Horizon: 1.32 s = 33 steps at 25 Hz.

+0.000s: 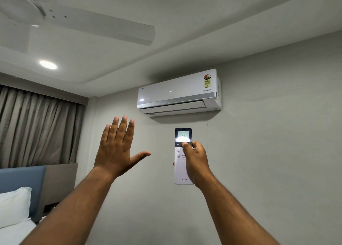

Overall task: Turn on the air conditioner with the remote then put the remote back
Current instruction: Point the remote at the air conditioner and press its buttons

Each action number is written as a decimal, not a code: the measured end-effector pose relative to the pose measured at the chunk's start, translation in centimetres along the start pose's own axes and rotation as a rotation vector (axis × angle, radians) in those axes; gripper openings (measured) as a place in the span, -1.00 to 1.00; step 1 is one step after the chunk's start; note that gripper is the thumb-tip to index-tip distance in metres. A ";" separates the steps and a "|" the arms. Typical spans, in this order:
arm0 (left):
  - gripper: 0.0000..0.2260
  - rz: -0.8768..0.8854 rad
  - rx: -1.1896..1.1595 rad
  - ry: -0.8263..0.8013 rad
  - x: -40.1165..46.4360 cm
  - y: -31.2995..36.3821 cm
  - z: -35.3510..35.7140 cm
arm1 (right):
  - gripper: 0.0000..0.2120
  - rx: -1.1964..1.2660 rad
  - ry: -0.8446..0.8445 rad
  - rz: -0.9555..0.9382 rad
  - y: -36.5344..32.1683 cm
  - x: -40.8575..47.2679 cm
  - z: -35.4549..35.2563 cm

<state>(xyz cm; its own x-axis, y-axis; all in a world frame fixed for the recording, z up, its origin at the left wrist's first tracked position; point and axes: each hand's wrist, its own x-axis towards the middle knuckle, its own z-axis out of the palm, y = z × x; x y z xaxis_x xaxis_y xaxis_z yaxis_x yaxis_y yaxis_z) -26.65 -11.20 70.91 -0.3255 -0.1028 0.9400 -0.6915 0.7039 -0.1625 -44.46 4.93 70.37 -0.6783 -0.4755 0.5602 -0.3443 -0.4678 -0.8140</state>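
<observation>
Right hand [196,161] gripping remote [182,169], left hand [118,148] spread apart beside it

Soft, dimmish indoor light comes from a glowing recessed ceiling light [48,65] left of and above the air conditioner [178,93], which casts a soft shadow just beneath itself. Below it, glare whitens the remote [182,163] screen, and wide-angle bending curves the edges.
</observation>
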 end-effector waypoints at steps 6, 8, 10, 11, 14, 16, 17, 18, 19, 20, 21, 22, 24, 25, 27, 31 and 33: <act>-0.03 -0.024 0.005 -0.001 0.0 -0.2 -0.4 | -0.86 0.007 -0.010 -0.003 -0.3 -0.2 0.4; -0.03 -0.028 0.014 -0.007 0.0 -0.3 -0.5 | -0.87 0.008 -0.014 0.000 -0.3 -0.3 0.6; -0.03 -0.036 0.020 -0.010 -0.1 -0.2 -0.6 | -0.88 0.015 -0.015 -0.003 -0.4 -0.4 0.7; -0.03 -0.040 0.023 -0.010 -0.1 -0.2 -0.6 | -0.88 0.015 -0.016 -0.006 -0.4 -0.5 0.8; -0.03 -0.039 0.038 -0.009 -0.1 -0.2 -0.8 | -0.87 0.009 -0.011 -0.012 -0.3 -0.5 1.0; -0.02 -0.036 0.052 -0.001 0.0 -0.1 -0.9 | -0.87 0.018 -0.015 -0.002 -0.2 -0.5 1.0; -0.02 -0.038 0.056 0.002 0.1 0.0 -0.9 | -0.87 0.030 -0.017 0.004 -0.2 -0.5 1.1; -0.02 -0.042 0.058 0.004 0.1 0.0 -1.0 | -0.86 0.041 -0.018 0.009 -0.1 -0.5 1.1; -0.01 -0.048 0.060 0.005 0.1 0.1 -0.9 | -0.86 0.047 -0.021 0.012 0.0 -0.5 1.1; -0.01 -0.053 0.062 0.008 0.1 0.1 -0.9 | -0.86 0.051 -0.026 0.014 0.1 -0.5 1.2; 0.00 -0.058 0.063 0.010 0.1 0.0 -0.8 | -0.86 0.056 -0.032 0.017 0.2 -0.5 1.3; 0.00 -0.062 0.065 0.012 0.1 -0.1 -0.7 | -0.86 0.061 -0.038 0.020 0.3 -0.5 1.3; 0.01 -0.073 0.070 0.011 0.1 -0.3 -0.5 | -0.84 0.068 -0.046 0.026 0.4 -0.5 1.4; 0.01 -0.077 0.072 0.009 0.1 -0.4 -0.4 | -0.83 0.068 -0.049 0.029 0.4 -0.6 1.4; 0.02 -0.086 0.073 0.005 0.1 -0.5 -0.2 | -0.81 0.063 -0.053 0.034 0.4 -0.6 1.4; 0.01 -0.107 0.069 -0.007 0.1 -0.5 -0.1 | -0.68 0.088 -0.055 0.061 0.0 -0.9 1.6; 0.01 -0.107 0.070 -0.008 0.0 -0.6 0.0 | -0.64 0.095 -0.059 0.064 -0.1 -0.9 1.6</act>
<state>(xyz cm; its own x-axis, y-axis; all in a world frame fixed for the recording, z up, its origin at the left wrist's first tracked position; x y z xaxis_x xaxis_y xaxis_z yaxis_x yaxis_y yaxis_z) -26.24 -11.61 71.04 -0.2522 -0.1804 0.9507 -0.7656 0.6380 -0.0820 -42.78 4.15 70.19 -0.6563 -0.5486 0.5181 -0.2365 -0.5024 -0.8316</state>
